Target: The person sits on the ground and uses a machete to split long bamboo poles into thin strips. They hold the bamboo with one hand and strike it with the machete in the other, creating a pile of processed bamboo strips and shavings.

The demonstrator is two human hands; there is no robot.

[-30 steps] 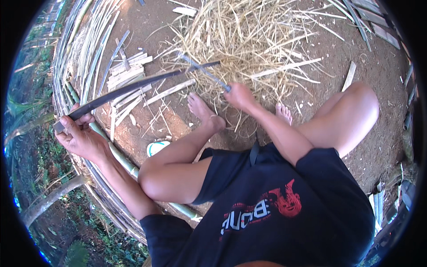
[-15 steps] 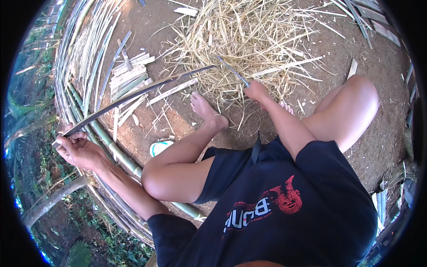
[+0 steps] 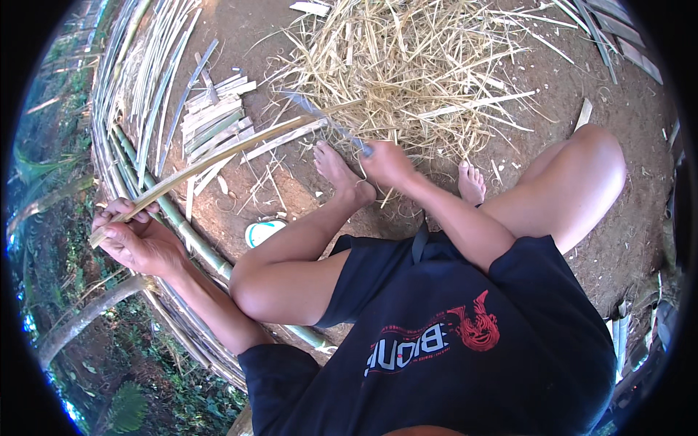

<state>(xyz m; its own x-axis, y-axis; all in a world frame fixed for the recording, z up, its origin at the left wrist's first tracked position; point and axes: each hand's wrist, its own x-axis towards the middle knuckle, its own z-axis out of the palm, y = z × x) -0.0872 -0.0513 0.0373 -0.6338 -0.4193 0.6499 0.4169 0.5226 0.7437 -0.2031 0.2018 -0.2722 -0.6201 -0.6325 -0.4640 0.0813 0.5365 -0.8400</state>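
Note:
At the left, my left hand (image 3: 138, 238) is closed around the near end of a long split bamboo strip (image 3: 211, 158). The strip slants up and to the right, its pale tan face showing, and its far end reaches the pile of shavings. My right hand (image 3: 389, 164) grips the handle of a knife (image 3: 327, 122), just above my feet. The knife's blade points up and to the left and crosses the strip near its far part; its edge is blurred, so I cannot tell whether it touches.
A heap of curly bamboo shavings (image 3: 407, 65) lies ahead of my feet. Cut bamboo pieces (image 3: 214, 120) are stacked at the left, beside long thin strips (image 3: 145, 87). A green bamboo pole (image 3: 190, 236) runs past my left knee. A white-and-green round object (image 3: 263, 232) sits near my shin.
My right hand has moved left and slightly down, bringing the knife across the strip. The strip has turned from its dark side to its pale face in my left hand.

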